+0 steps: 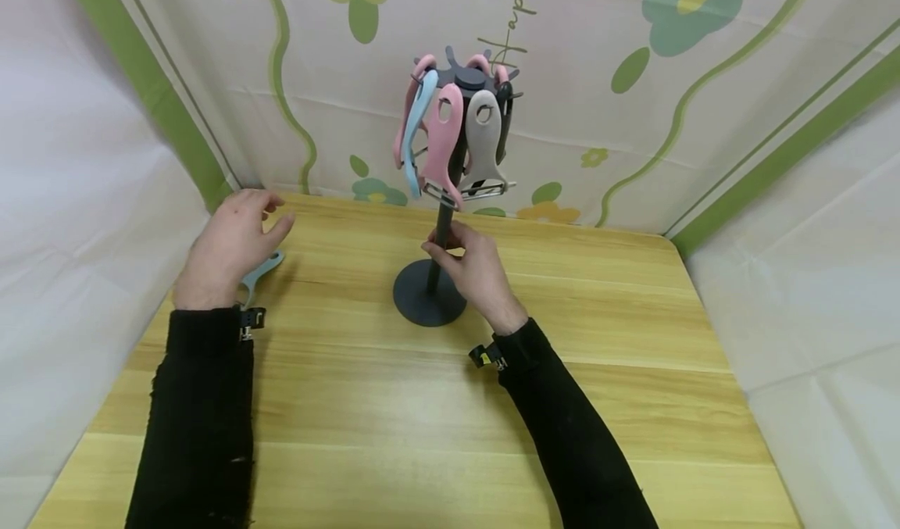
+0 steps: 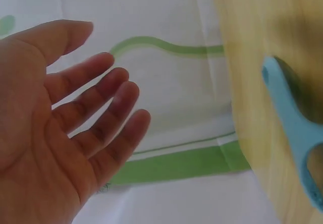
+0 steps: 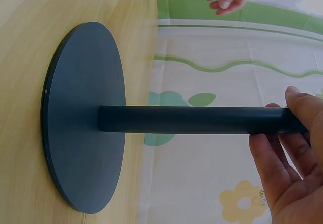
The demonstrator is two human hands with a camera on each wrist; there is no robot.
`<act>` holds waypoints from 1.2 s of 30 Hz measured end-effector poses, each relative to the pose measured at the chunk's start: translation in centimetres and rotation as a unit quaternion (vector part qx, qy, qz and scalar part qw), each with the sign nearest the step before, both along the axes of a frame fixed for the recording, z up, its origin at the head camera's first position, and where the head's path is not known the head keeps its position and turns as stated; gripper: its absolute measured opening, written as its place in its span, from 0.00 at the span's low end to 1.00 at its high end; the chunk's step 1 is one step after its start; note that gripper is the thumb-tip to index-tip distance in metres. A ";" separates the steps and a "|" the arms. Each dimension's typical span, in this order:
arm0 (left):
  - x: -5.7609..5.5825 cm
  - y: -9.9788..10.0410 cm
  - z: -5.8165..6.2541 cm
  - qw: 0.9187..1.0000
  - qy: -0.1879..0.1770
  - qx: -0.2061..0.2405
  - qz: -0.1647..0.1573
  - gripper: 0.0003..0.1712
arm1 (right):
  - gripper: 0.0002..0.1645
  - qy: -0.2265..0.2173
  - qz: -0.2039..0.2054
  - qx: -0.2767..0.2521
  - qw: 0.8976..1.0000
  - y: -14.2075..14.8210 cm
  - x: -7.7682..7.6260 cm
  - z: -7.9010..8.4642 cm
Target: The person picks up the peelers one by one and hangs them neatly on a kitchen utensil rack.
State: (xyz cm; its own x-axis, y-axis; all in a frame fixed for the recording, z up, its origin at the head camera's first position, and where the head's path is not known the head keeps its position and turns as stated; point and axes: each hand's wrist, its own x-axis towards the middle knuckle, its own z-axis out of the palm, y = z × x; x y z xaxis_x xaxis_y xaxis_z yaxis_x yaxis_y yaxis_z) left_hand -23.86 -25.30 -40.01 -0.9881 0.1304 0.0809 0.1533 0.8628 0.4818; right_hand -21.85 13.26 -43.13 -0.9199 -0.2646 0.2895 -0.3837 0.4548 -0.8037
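Note:
A dark rack (image 1: 429, 294) with a round base and a post stands upright on the table. My right hand (image 1: 478, 267) grips its post between thumb and fingers; the right wrist view shows the fingers around the post (image 3: 202, 120). From the hooks at the top hang several peelers: a pink peeler (image 1: 443, 134), a grey peeler (image 1: 483, 134), a light blue peeler (image 1: 418, 126) and a black one (image 1: 503, 115) among them. At the left, my left hand (image 1: 235, 236) is in the air, fingers loosely bent, holding nothing. Below it a light blue peeler (image 1: 263, 269) lies on the table, partly hidden by the hand.
The wooden table (image 1: 366, 412) is bounded at the back by a flower-printed cloth (image 1: 548, 138) with green trim. White cloth walls (image 1: 91, 201) rise on both sides. Dark wrist cameras (image 1: 251, 318) sit at both cuffs.

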 end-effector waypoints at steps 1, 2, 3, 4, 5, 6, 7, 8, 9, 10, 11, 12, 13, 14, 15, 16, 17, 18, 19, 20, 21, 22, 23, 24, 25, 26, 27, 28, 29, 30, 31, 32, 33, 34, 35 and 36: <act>-0.1 -0.1 -0.2 1.000 -0.006 -0.005 0.001 0.31 | 0.08 -0.001 0.000 -0.001 1.000 0.0 0.0 0.0; -0.1 -0.3 -0.4 1.000 -0.013 -0.009 0.002 0.30 | 0.08 -0.002 -0.001 -0.001 1.000 0.0 0.0 0.0; -0.1 -0.4 -0.5 1.000 -0.021 -0.015 0.003 0.30 | 0.08 -0.002 -0.001 -0.001 1.000 0.0 0.0 0.0; -0.1 -0.6 -0.7 0.999 -0.027 -0.022 0.004 0.29 | 0.08 -0.002 -0.001 0.000 1.000 0.1 0.0 -0.1; -0.1 -0.7 -0.9 0.999 -0.033 -0.027 0.005 0.29 | 0.07 -0.002 -0.001 0.000 1.000 0.1 0.0 -0.1; -0.1 -0.8 -1.0 0.999 -0.039 -0.033 0.006 0.28 | 0.07 -0.001 -0.001 0.001 1.000 0.1 0.0 -0.1; -0.1 -0.9 -1.1 0.998 -0.044 -0.037 0.008 0.28 | 0.07 0.000 -0.001 0.001 1.000 0.1 0.0 -0.1; -0.1 -1.0 -1.2 0.998 -0.049 -0.041 0.009 0.28 | 0.07 0.000 -0.001 0.001 1.000 0.1 0.0 -0.1; -0.1 -1.1 -1.3 0.997 -0.055 -0.044 0.010 0.28 | 0.07 0.001 -0.001 0.001 1.000 0.1 0.0 -0.1; -0.1 -1.2 -1.4 0.997 -0.061 -0.047 0.012 0.28 | 0.07 0.001 -0.001 0.002 1.000 0.1 0.0 -0.1; 0.0 -1.3 -1.4 0.996 -0.070 -0.049 0.015 0.28 | 0.08 0.001 0.000 0.002 1.000 0.2 0.0 -0.1; 0.0 -1.4 -1.4 0.995 -0.079 -0.050 0.018 0.28 | 0.08 0.001 0.000 0.002 1.000 0.2 0.0 -0.1; 0.0 -1.5 -1.4 0.994 -0.090 -0.052 0.022 0.29 | 0.08 0.001 0.000 0.002 1.000 0.2 0.0 -0.1; 0.1 -1.6 -1.4 0.993 -0.100 -0.053 0.024 0.30 | 0.08 0.000 0.000 0.002 1.000 0.2 0.0 -0.1; 0.2 -1.7 -1.4 0.992 -0.110 -0.055 0.026 0.30 | 0.08 -0.001 0.000 0.001 1.000 0.1 0.0 -0.1; 0.2 -1.8 -1.4 0.991 -0.118 -0.056 0.028 0.31 | 0.08 -0.001 0.000 0.000 1.000 0.1 0.0 -0.1; 0.2 -1.9 -1.5 0.990 -0.126 -0.059 0.028 0.32 | 0.07 -0.002 0.000 0.000 1.000 0.1 0.0 -0.1; 0.2 -1.9 -1.5 0.989 -0.134 -0.061 0.028 0.33 | 0.08 -0.002 -0.001 -0.001 1.000 0.1 0.0 -0.1; 0.2 -2.0 -1.5 0.987 -0.142 -0.063 0.029 0.34 | 0.07 -0.002 -0.001 -0.002 1.000 0.1 0.0 -0.1; 0.2 -2.0 -1.5 0.986 -0.150 -0.066 0.029 0.35 | 0.08 -0.003 -0.001 -0.003 1.000 0.1 0.0 -0.1; 0.2 -2.1 -1.5 0.984 -0.160 -0.068 0.030 0.35 | 0.08 -0.003 -0.002 -0.003 1.000 0.1 0.1 -0.1; 0.2 -2.1 -1.5 0.982 -0.171 -0.070 0.032 0.36 | 0.08 -0.003 -0.002 -0.003 1.000 0.1 0.1 -0.1; 0.2 -2.2 -1.6 0.980 -0.179 -0.073 0.035 0.37 | 0.08 -0.004 -0.002 -0.002 1.000 0.1 0.1 -0.1; 0.3 -2.2 -1.6 0.979 -0.189 -0.073 0.038 0.37 | 0.08 -0.004 -0.002 -0.002 1.000 0.1 0.1 0.0; 0.4 -2.2 -1.6 0.977 -0.197 -0.075 0.041 0.37 | 0.08 -0.004 -0.002 -0.001 1.000 0.1 0.1 0.0; 0.4 -2.2 -1.6 0.975 -0.204 -0.076 0.044 0.37 | 0.08 -0.004 -0.002 -0.001 1.000 0.1 0.1 -0.1; 0.4 -2.3 -1.6 0.974 -0.210 -0.076 0.046 0.37 | 0.08 -0.003 -0.002 0.000 1.000 0.1 0.0 -0.1; 0.5 -2.3 -1.7 0.973 -0.213 -0.077 0.047 0.37 | 0.08 -0.003 -0.002 0.000 1.000 0.1 0.0 -0.1; 0.5 -2.4 -1.7 0.972 -0.215 -0.077 0.047 0.36 | 0.08 -0.002 -0.001 0.000 1.000 0.1 0.0 -0.1; 0.6 -2.4 -1.7 0.972 -0.219 -0.076 0.047 0.36 | 0.08 -0.001 -0.001 -0.001 1.000 0.1 -0.1 -0.2; 0.6 -2.4 -1.8 0.971 -0.220 -0.076 0.048 0.35 | 0.08 -0.001 0.000 -0.001 1.000 0.1 -0.1 -0.2; 0.7 -2.5 -1.8 0.971 -0.221 -0.074 0.049 0.33 | 0.08 -0.001 0.000 -0.001 1.000 0.1 -0.1 -0.2; 0.7 -2.5 -1.9 0.971 -0.222 -0.071 0.051 0.31 | 0.08 -0.001 0.000 -0.001 1.000 0.1 -0.1 -0.2; 0.8 -2.6 -1.9 0.971 -0.223 -0.069 0.052 0.29 | 0.07 -0.001 0.000 -0.002 1.000 0.1 -0.1 -0.2; 0.8 -2.6 -2.1 0.971 -0.225 -0.068 0.053 0.27 | 0.07 0.000 0.000 -0.001 1.000 0.1 -0.1 -0.2; 0.7 -2.7 -2.2 0.971 -0.225 -0.066 0.055 0.25 | 0.07 0.000 0.000 -0.001 1.000 0.1 -0.1 -0.2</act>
State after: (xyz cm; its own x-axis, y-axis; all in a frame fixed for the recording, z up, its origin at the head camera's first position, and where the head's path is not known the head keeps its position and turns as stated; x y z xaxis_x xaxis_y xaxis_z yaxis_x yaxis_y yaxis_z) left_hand -23.12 -28.04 -42.21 -0.9281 0.0017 -0.3724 -0.1436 0.9210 0.3621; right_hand -21.93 13.36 -43.29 -0.9199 -0.2634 0.2904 -0.3838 0.4535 -0.8044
